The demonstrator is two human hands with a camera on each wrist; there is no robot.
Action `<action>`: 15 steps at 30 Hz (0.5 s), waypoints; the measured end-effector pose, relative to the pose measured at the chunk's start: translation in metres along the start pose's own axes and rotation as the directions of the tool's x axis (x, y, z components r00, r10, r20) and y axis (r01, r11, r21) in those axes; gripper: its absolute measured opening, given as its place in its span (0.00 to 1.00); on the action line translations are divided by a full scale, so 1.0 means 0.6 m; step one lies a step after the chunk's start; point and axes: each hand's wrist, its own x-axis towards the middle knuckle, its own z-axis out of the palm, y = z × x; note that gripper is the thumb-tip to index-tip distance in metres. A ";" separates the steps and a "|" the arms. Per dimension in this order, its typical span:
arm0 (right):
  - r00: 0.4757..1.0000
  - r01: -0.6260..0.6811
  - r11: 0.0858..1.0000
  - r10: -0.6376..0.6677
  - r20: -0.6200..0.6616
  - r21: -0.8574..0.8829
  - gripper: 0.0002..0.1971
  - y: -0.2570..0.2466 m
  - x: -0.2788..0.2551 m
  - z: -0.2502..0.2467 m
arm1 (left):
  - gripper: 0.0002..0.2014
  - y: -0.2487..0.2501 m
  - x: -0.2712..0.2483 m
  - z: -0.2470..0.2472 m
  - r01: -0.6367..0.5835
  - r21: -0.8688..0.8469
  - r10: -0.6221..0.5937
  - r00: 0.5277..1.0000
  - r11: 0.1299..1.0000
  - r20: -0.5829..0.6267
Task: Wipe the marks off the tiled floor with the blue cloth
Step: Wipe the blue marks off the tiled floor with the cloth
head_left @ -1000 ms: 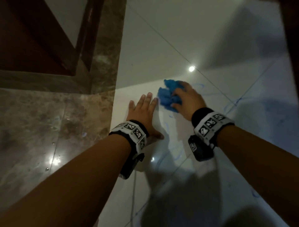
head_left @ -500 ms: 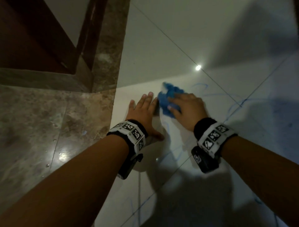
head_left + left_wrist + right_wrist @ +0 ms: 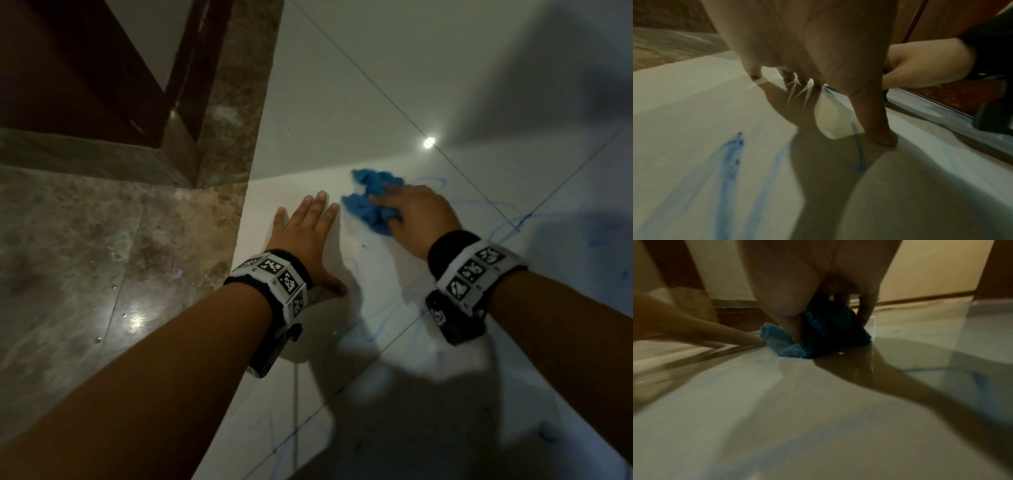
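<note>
A crumpled blue cloth (image 3: 371, 202) lies on the white tiled floor (image 3: 342, 102), and my right hand (image 3: 414, 214) grips it, fingers curled over the bunch. In the right wrist view the cloth (image 3: 789, 344) bulges out under my palm. My left hand (image 3: 308, 233) lies flat on the tile just left of the cloth, fingers straight and spread; its fingertips (image 3: 756, 75) press the floor. Blue scribble marks (image 3: 507, 219) run across the tiles to the right and below my hands, with thick strokes (image 3: 729, 162) near my left wrist.
A brown marble border (image 3: 102, 257) edges the white tiles on the left. A dark wooden door frame (image 3: 178, 85) stands at the upper left. A ceiling light reflects (image 3: 428, 142) on the glossy floor. Shadows cover the lower right tiles.
My right hand has slid the cloth back and forth: left toward my left fingers half a second ago, now up and right again. The left hand has stayed planted.
</note>
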 end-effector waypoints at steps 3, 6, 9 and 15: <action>0.986 -0.146 0.989 0.148 -0.071 0.038 0.19 0.004 0.013 -0.005 | 0.68 -0.001 0.001 0.000 0.000 0.002 0.000 1.000 1.000 0.000; 0.996 -0.089 0.995 0.089 0.004 -0.036 0.21 -0.031 -0.015 0.011 | 0.67 0.002 0.000 -0.001 0.005 0.004 -0.005 1.000 1.000 -0.003; 0.996 0.051 0.998 -0.048 0.070 -0.039 0.17 -0.019 -0.022 0.006 | 0.67 0.003 0.000 -0.004 0.003 0.014 -0.003 1.000 1.000 -0.009; 0.981 -0.143 0.978 0.160 -0.106 0.150 0.18 0.004 0.011 0.000 | 0.67 0.002 -0.002 -0.003 0.002 0.003 -0.002 1.000 1.000 -0.009</action>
